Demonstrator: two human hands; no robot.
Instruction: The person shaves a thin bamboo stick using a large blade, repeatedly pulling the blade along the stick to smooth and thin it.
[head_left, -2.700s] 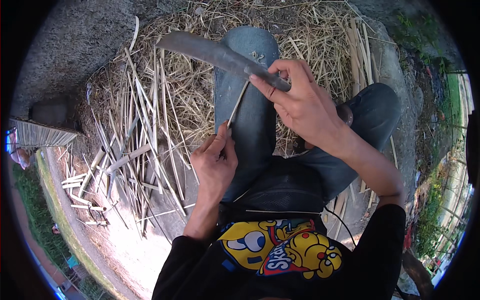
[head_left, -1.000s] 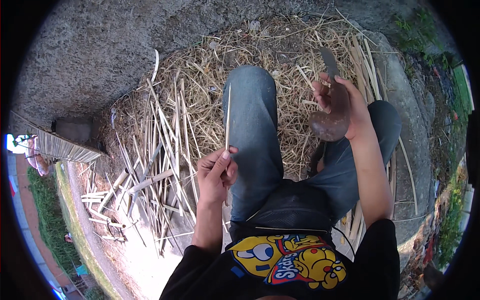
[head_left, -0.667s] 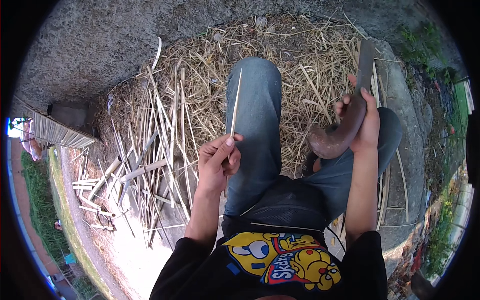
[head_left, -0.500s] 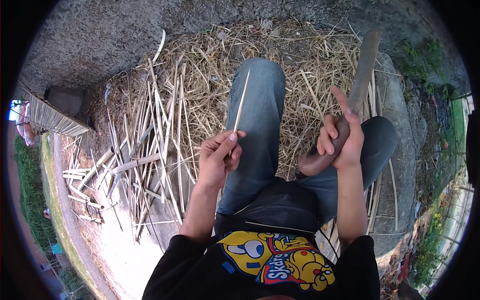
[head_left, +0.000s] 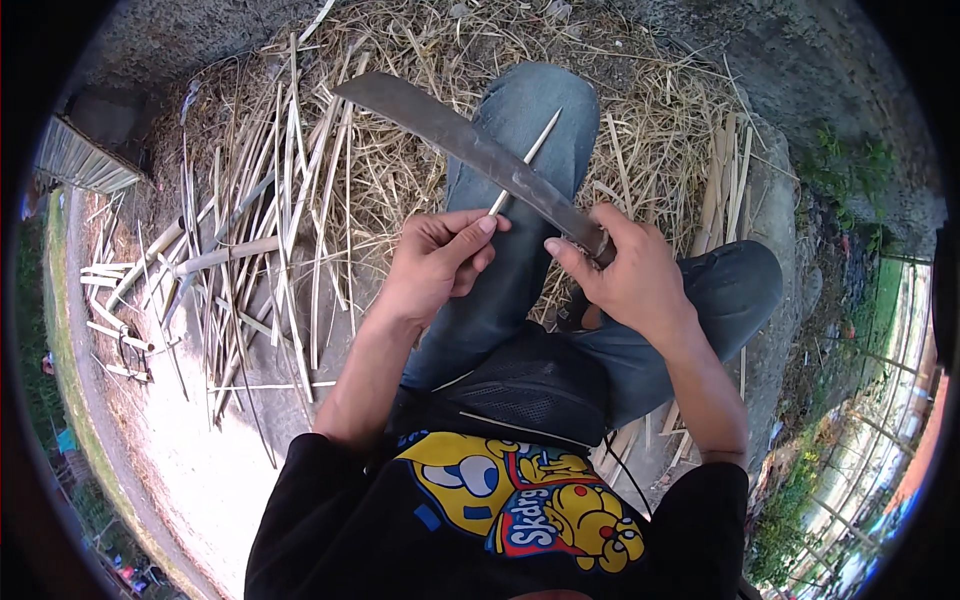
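Between the thumb and fingers of my left hand is a thin, pale pointed stick, its tip slanting up and to the right over my knee. My right hand is closed round the handle of a machete; the handle itself is mostly hidden by the hand. The dark, broad blade runs up and to the left, crossing over the stick just beyond my left fingers. Whether the edge touches the stick, I cannot tell.
Split bamboo strips lie heaped on my left, with thicker bamboo pieces among them. Shavings cover the ground around my raised knee. More strips lie at the right, and a rough wall stands at the back.
The machete has swung from pointing up at the right to lying across the stick. My right hand has turned over and come left; the stick now leans further right.
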